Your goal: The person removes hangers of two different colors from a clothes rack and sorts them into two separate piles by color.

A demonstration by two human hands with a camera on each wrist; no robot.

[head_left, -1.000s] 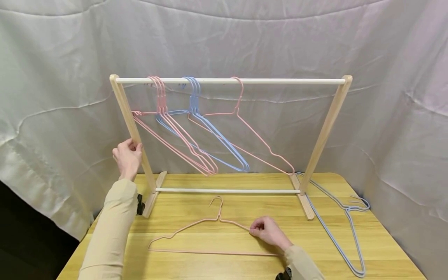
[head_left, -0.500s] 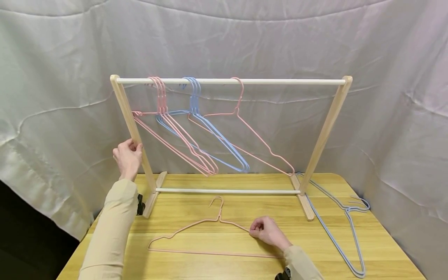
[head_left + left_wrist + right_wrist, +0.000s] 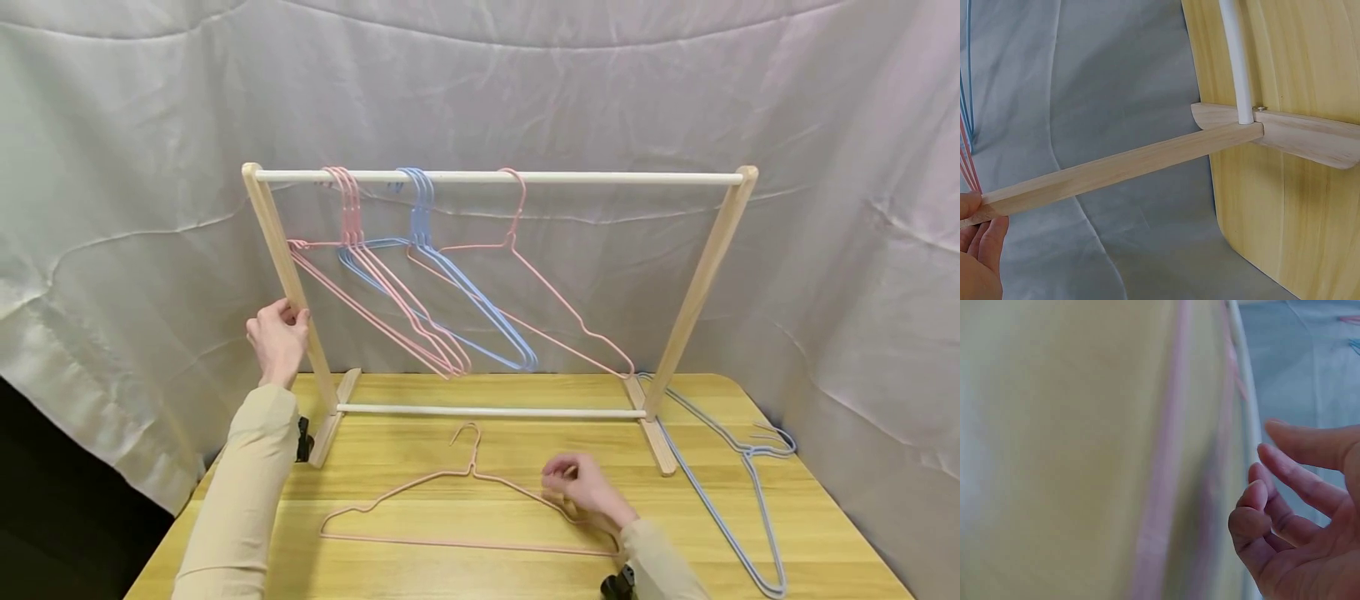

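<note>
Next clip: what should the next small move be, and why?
Probably bring the right hand to the pink hanger on the table and grip it near its hook: that hand is holding nothing, the hook points toward the rack, and the left hand grips the rack's left upright.

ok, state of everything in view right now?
rack, upright
left hand, pinching left post
right hand, by loose pink hanger, holding nothing
loose pink hanger, flat on table
loose blue hangers, on table, overlapping
pink hanger bunch, hung
blue hanger bunch, hung
lone pink hanger, hung
curtain, creased
</note>
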